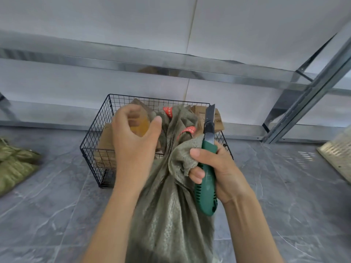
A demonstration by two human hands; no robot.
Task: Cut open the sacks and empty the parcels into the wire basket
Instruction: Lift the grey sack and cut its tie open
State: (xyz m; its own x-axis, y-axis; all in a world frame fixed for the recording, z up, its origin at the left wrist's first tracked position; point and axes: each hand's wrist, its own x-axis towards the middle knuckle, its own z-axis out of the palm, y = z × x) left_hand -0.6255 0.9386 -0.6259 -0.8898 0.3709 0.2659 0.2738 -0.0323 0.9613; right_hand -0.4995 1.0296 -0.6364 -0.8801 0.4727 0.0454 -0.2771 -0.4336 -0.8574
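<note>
- Much of the grey marbled tile floor [57, 215] is left open to either side of the black wire basket [95, 133] at frame centre. A metal shelf rail [152, 63] runs behind it, and a metal upright [313, 88] stands at the upper right.
- Other olive-green sacks [13, 164] are heaped at the left edge, well apart from the basket.
- The grey-green woven sack [167, 215] rises from bottom centre between both hands, its mouth laid over the basket's near rim.
- The green-handled utility knife [207, 179] is gripped tightly by the right hand [218, 168] with the blade extended upward. A fold of sack cloth is pinched against the handle.
- The left hand [133, 137] is curled above the basket and blurred; whether anything is held cannot be told.
- The sack is seen crumpled and coarse-woven, with red tape [187, 130] at its mouth.
- Brown cardboard parcels [106, 141] lie in the basket.
</note>
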